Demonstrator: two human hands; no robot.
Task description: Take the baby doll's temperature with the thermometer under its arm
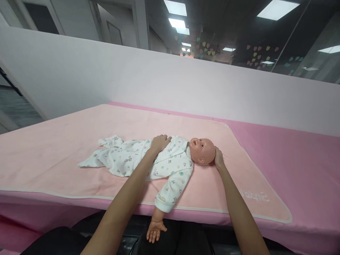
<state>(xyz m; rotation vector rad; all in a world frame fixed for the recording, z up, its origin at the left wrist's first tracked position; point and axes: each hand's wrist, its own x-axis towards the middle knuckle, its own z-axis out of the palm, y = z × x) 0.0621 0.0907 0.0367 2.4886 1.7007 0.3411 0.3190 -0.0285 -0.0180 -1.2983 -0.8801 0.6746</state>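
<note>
A baby doll (203,150) lies on its back on a pale pink pad (66,124), its head to the right. It wears a white sleepsuit (124,157) with small printed animals and dots. My left hand (160,142) rests flat on the front of the suit, fingers stretched across the belly and chest. At the crown of the doll's head, my right hand (219,158) is laid against it with fingers extended; some fingertips are hidden. One doll arm reaches toward me, its bare hand (156,228) hanging over the table edge. The suit's legs look flat at the feet.
Under the pad, a pink cloth (300,163) covers the table. A white low wall (172,81) runs along the back, with dark glass (228,32) bearing heart stickers above it. My dark-clad legs (186,237) are below the front edge.
</note>
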